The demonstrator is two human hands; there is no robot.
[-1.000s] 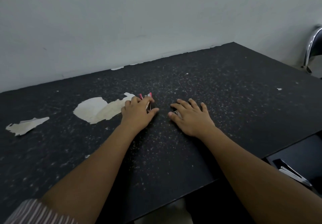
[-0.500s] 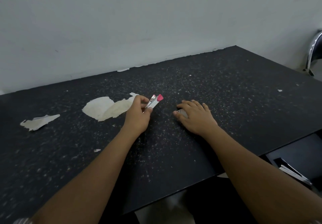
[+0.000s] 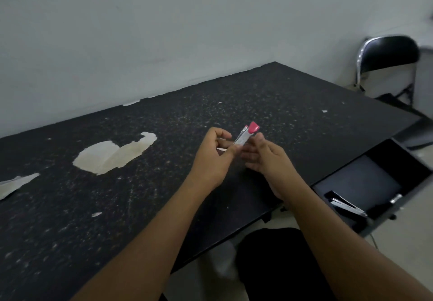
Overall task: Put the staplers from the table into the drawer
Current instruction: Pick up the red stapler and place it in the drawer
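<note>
My left hand (image 3: 212, 160) is raised a little above the black table (image 3: 281, 104) and pinches a small silver stapler with a pink end (image 3: 246, 134), which points up and away. Beside it on the right is my right hand (image 3: 267, 158), fingers loosely apart, fingertips next to the stapler's pink end; its palm side is hidden. At the table's right end the black drawer (image 3: 360, 179) stands pulled out. A black and silver stapler (image 3: 346, 206) lies in its near corner.
Pale patches of peeled surface (image 3: 112, 155) mark the table left of my hands. A black folding chair with a chrome frame (image 3: 389, 55) stands by the wall behind the drawer. The table's near edge runs just under my forearms.
My left hand has lifted the pink-ended stapler off the table. My right hand rose from the table and came up beside it. The view swung right, showing the open drawer and the chair.
</note>
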